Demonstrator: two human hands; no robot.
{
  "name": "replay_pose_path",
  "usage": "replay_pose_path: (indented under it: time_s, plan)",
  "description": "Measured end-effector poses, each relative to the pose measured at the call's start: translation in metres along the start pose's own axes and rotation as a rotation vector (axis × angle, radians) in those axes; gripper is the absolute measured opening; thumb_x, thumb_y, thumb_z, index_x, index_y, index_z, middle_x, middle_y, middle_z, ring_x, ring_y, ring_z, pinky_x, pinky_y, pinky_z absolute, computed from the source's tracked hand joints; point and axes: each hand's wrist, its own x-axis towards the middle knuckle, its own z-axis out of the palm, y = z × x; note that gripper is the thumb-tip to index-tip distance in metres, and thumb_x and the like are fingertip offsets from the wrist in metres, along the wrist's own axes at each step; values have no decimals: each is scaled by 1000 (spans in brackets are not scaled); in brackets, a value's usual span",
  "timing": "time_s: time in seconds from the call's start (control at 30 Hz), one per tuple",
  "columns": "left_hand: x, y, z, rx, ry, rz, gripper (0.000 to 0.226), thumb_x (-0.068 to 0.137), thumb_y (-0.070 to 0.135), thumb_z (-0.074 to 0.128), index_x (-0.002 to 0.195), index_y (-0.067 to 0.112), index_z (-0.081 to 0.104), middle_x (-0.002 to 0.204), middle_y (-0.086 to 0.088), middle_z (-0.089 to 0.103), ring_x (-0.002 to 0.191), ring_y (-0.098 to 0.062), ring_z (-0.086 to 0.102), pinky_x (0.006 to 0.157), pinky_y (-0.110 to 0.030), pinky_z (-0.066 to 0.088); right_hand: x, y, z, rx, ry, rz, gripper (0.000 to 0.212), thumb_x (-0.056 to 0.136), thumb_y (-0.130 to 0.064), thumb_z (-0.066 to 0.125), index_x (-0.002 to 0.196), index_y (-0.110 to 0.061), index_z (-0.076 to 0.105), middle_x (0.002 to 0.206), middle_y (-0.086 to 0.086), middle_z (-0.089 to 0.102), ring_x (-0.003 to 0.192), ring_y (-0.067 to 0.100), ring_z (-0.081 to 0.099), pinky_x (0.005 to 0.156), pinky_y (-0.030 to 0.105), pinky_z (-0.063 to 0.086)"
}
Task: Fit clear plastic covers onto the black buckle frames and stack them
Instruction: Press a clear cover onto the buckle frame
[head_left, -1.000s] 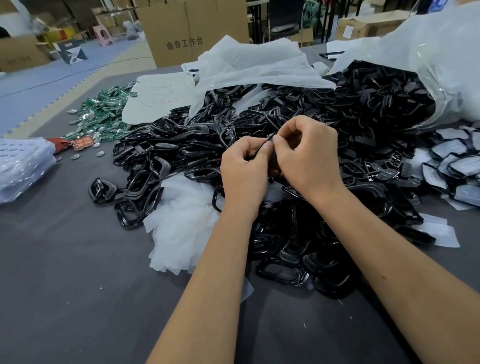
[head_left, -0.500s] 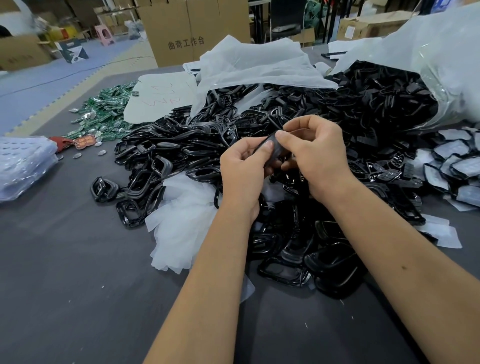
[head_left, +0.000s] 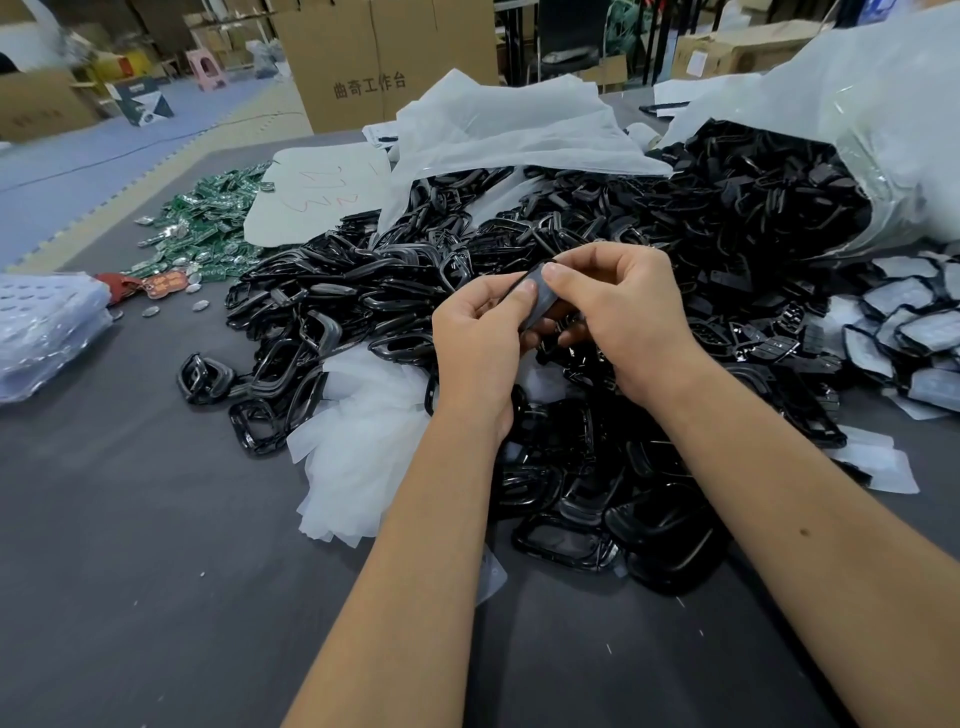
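A black buckle frame with a clear cover (head_left: 543, 299) is held between both hands above the pile. My left hand (head_left: 480, 343) pinches its left side with the thumb on top. My right hand (head_left: 618, 312) grips its right side, thumb pressing on the cover. A big heap of loose black buckle frames (head_left: 597, 234) covers the table's middle and back. Clear plastic covers (head_left: 358, 447) lie in a white pile to the left of my left forearm. Covered frames (head_left: 914, 322) lie grouped at the right edge.
A large clear bag (head_left: 883, 130) spills frames at the back right. White plastic sheets (head_left: 509, 130) lie behind the heap. Green parts (head_left: 208, 228) sit at the back left, a clear bag (head_left: 47, 332) at the left edge. The grey table (head_left: 130, 571) is bare in front.
The frame has turned from edge-on to showing its covered face. Both thumbs have shifted onto the cover. The hands stay over the heap.
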Motion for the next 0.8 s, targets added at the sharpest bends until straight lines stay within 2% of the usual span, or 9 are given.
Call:
replay_pose_path:
  time_s: [0.33, 0.53, 0.63, 0.8]
  plan:
    - [5, -5, -3, 70, 8, 60, 17, 100, 7, 64, 101, -6, 75, 80, -9, 69, 68, -13, 61, 64, -27, 51, 3, 4, -1, -43, 1, -22, 14, 97, -10, 72, 83, -6, 72, 64, 4, 71, 53, 18, 68, 44, 23, 49]
    - [4, -4, -3, 61, 14, 68, 14, 99, 5, 65, 96, 8, 78, 75, -5, 71, 60, -12, 60, 59, -23, 53, 5, 7, -4, -58, -85, -24, 10, 99, 0, 64, 94, 2, 72, 67, 8, 72, 56, 15, 68, 50, 22, 52]
    - [4, -3, -3, 69, 20, 92, 18, 96, 1, 67, 97, 15, 78, 81, -7, 72, 67, -18, 66, 61, -26, 56, 5, 6, -4, -59, -97, -22, 9, 98, 1, 64, 94, 0, 72, 72, 14, 72, 59, 19, 70, 51, 23, 53]
    - [3, -2, -3, 94, 29, 116, 18, 93, -1, 69, 93, 14, 78, 83, -7, 74, 74, -19, 68, 64, -30, 58, 4, 5, -4, -26, -97, -15, 9, 97, -1, 64, 91, 1, 71, 74, 16, 71, 60, 26, 71, 47, 25, 52]
